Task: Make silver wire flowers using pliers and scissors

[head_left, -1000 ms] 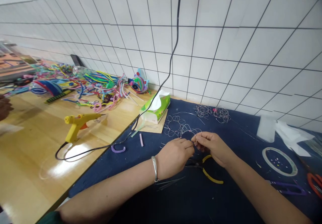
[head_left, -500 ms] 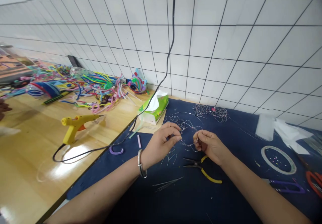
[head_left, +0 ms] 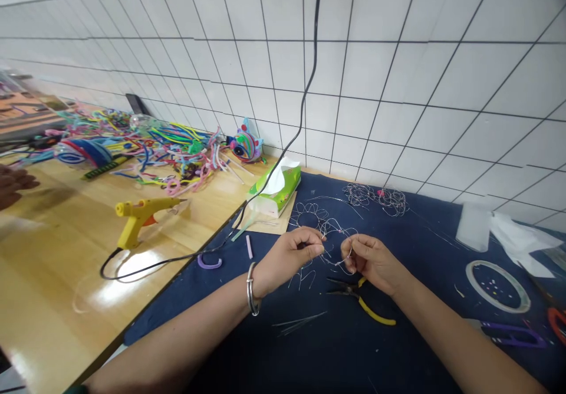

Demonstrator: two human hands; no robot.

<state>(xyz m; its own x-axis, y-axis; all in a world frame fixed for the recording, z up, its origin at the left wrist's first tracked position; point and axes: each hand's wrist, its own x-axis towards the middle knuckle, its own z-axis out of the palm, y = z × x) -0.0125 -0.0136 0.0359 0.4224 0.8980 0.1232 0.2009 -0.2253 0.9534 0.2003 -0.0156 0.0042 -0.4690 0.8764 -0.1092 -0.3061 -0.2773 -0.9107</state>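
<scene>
A thin wire ring with small beads and loops hangs between my two hands above the dark blue cloth. My left hand, with a silver bangle at the wrist, pinches the ring's left side. Thumb and fingers of my right hand are closed on its right side. Below them on the cloth lie pliers with yellow handles and some cut wire pieces. Another looped wire shape lies just behind my left hand. Tangled wire loops rest near the wall.
A yellow glue gun with a black cord lies on the wooden table. Behind are colourful pipe cleaners and a green tissue pack. At right are a tape ring and purple-handled scissors. Another person's hand shows at far left.
The view has shifted slightly, so things sit further right. The other person's hand shows more at the left edge. Both my hands still hold the wire ring, now turned slightly.
</scene>
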